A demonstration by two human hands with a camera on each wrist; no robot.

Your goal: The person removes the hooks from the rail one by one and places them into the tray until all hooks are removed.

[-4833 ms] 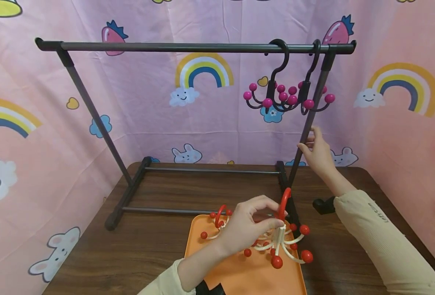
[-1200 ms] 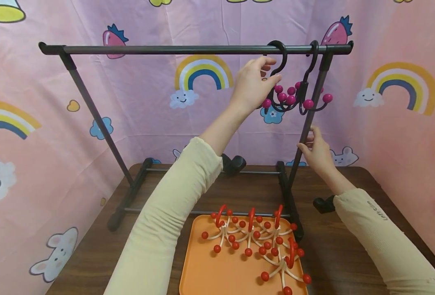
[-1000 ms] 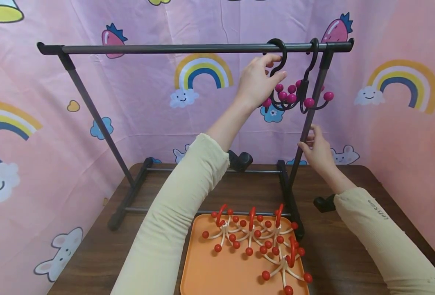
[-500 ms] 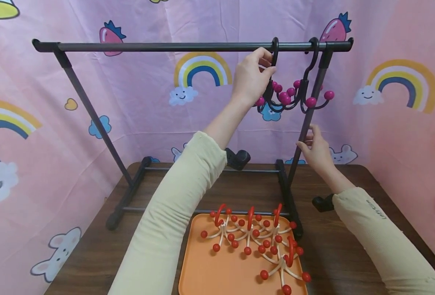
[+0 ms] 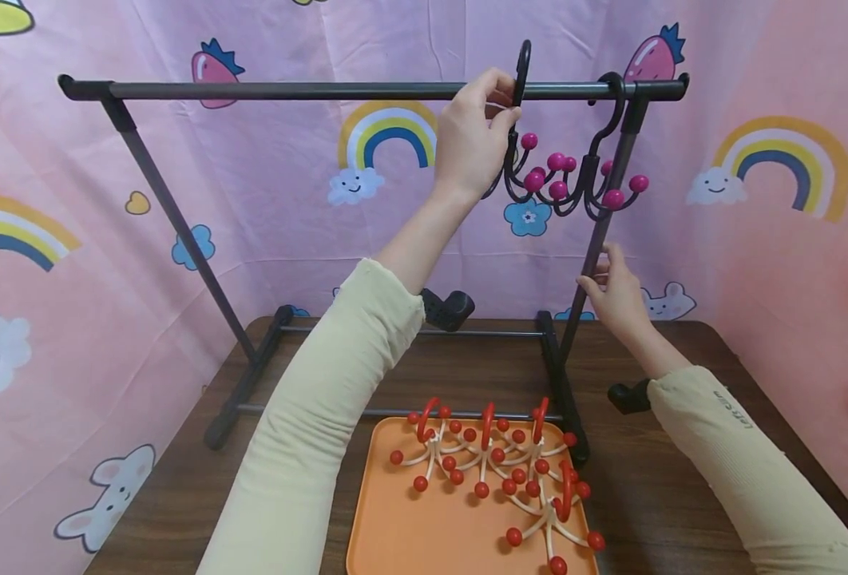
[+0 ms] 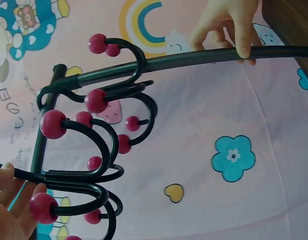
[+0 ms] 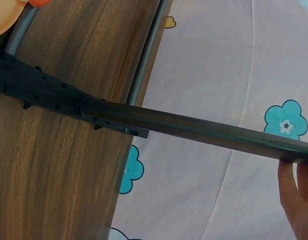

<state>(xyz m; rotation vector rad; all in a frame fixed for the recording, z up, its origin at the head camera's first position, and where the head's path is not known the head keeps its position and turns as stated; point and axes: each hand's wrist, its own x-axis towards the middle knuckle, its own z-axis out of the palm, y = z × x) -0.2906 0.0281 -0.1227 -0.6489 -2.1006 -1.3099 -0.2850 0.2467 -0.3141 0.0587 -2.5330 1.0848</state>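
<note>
My left hand [image 5: 473, 132] pinches the hook stem of a black multi-arm hanger [image 5: 523, 60] tipped with pink balls. The top of its hook stands above the rail [image 5: 287, 91] of a dark garment rack, and its arms overlap those of a second black hanger [image 5: 591, 168]. That second hanger hangs from the rail by the right end. In the left wrist view the pink-tipped arms [image 6: 53, 124] of the held hanger fan out beside my fingers. With thumb and fingers my right hand [image 5: 620, 299] grips the rack's right post [image 5: 596, 239].
An orange tray [image 5: 402, 527] lies on the wooden table [image 5: 158, 487] in front of the rack. Several cream hangers [image 5: 549, 519] with red hooks and red balls sit along its back and right side. A patterned cloth [image 5: 395, 239] hangs behind the rack.
My left hand has put a red-hooked hanger on the tray, then taken hold of the left black hanger and raised it, turned and shifted left. My right hand stays on the post.
</note>
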